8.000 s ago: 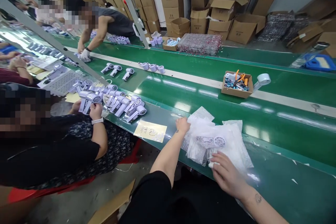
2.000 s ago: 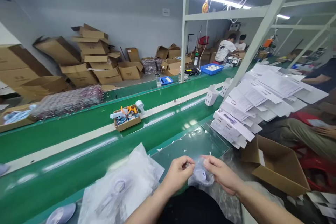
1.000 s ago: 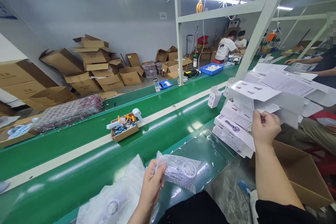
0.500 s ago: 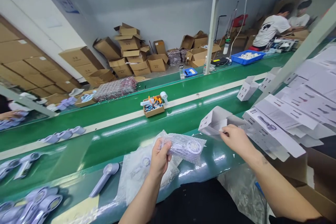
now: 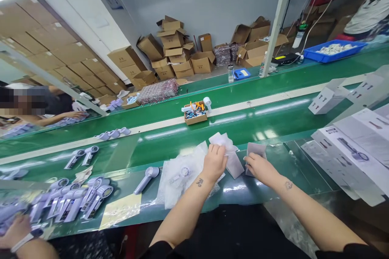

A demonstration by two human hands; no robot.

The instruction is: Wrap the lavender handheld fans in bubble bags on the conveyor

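Observation:
My left hand [image 5: 215,162] is closed, its fingers curled round thin whitish packaging [image 5: 223,141]; a pale grey-white panel [image 5: 235,165] slants down beside it. Whether the wrapped handheld fan is inside cannot be seen. My right hand [image 5: 260,167] is closed, fingertips at the near side of a small white box [image 5: 257,149] just right of the panel. To the left of my hands lie translucent bubble bags [image 5: 173,184], with a lilac handheld fan [image 5: 184,172] showing at the pile. Another lilac handheld fan [image 5: 147,180] rests farther left.
Several lilac fans [image 5: 75,198] are heaped at left, where another person's hand [image 5: 18,230] reaches in. A small carton of parts [image 5: 196,118] stands on the green belt [image 5: 158,139]. Printed white boxes [image 5: 349,149] stack at right. A metal post [image 5: 276,22] rises behind.
The bubble-wrapped fan in my left hand no longer shows. Both hands have come closer together, the left beside pale packaging. The view has swung left, showing a co-worker's hand at lower left.

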